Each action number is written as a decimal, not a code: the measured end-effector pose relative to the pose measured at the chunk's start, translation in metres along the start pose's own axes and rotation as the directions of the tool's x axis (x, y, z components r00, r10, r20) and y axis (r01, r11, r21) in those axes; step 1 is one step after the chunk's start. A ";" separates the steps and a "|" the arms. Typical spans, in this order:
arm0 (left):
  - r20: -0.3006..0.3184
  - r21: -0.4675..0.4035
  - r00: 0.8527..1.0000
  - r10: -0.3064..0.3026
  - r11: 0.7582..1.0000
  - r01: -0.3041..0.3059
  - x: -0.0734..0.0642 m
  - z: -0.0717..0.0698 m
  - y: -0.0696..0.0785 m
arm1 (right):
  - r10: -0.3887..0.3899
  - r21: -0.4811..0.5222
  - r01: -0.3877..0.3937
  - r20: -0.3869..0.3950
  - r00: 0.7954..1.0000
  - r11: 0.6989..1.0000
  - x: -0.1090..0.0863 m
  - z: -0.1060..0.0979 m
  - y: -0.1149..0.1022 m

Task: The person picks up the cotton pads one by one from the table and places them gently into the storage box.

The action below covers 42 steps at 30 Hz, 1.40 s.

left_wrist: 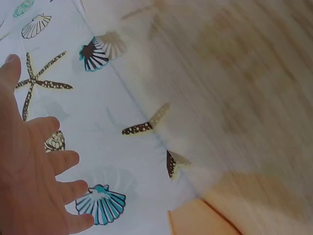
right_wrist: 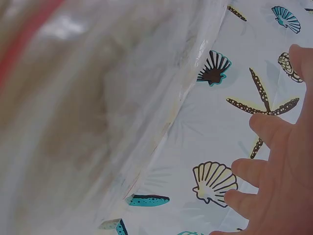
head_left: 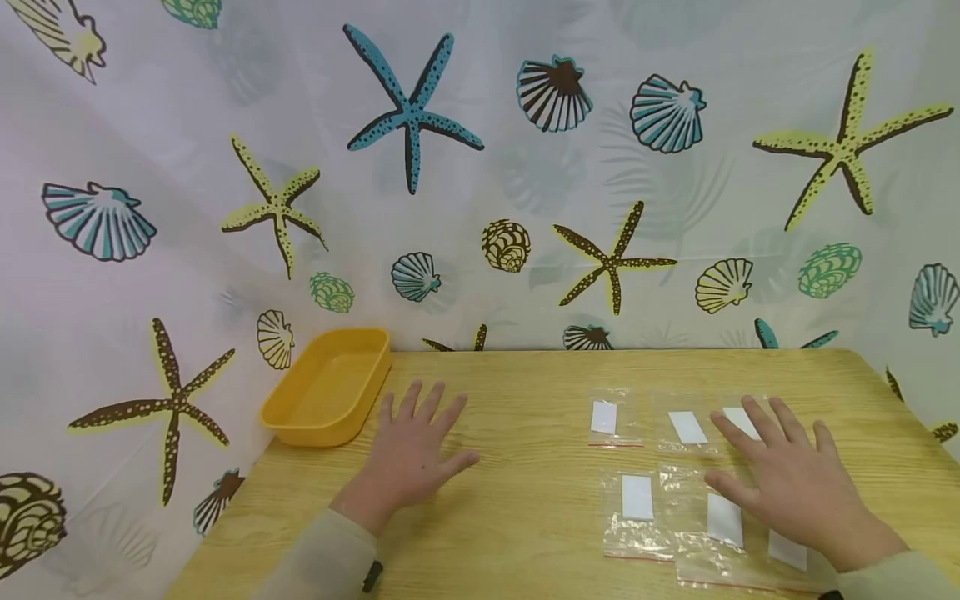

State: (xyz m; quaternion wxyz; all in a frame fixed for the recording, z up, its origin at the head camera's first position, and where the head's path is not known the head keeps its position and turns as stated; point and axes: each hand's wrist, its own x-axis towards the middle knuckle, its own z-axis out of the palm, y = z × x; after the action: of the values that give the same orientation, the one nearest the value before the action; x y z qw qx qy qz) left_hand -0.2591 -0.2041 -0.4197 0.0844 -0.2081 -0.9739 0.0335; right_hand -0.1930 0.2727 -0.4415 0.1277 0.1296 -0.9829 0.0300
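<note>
My left hand (head_left: 411,458), fingers spread and straight, is over the wooden table to the right of a yellow plastic bin (head_left: 315,429). It holds nothing. On the right, my right hand (head_left: 798,475) is also spread wide and overlaps several clear zip bags in the head view. Each bag has a white rectangular card or slip inside, such as the back left bag (head_left: 603,417), the front left bag (head_left: 637,500) and the larger front bag (head_left: 723,521). My right hand partly hides the bags at the far right. Both wrist views show the fingers extended with nothing in them.
The wooden table (head_left: 525,483) ends at a white curtain (head_left: 465,292) printed with starfish and shells, which hangs behind it and on both sides. The bin stands at the table's back left corner, close to the curtain. Red zip strips run along some bags' front edges.
</note>
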 end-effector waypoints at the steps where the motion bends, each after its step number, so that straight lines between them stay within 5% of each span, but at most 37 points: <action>1: -0.007 -0.007 1.000 -0.001 1.000 0.001 -0.001 0.001 -0.003 | 0.001 0.001 -0.001 0.004 1.000 1.000 0.000 0.000 0.000; 21: -0.063 -0.047 0.993 -0.098 0.994 0.095 -0.021 0.015 -0.079 | 0.017 -0.018 -0.016 0.048 0.999 1.000 -0.004 0.002 0.008; 42: -0.015 -0.082 0.977 -0.213 0.974 0.211 -0.048 0.021 -0.147 | 0.020 -0.025 -0.019 0.049 0.999 1.000 -0.006 0.001 0.015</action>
State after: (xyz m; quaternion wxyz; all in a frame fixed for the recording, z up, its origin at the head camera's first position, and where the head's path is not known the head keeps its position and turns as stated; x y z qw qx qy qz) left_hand -0.2791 -0.3587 -0.4332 0.0908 -0.1064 -0.9900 -0.0170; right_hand -0.1913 0.2888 -0.4447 0.1049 0.1192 -0.9872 0.0157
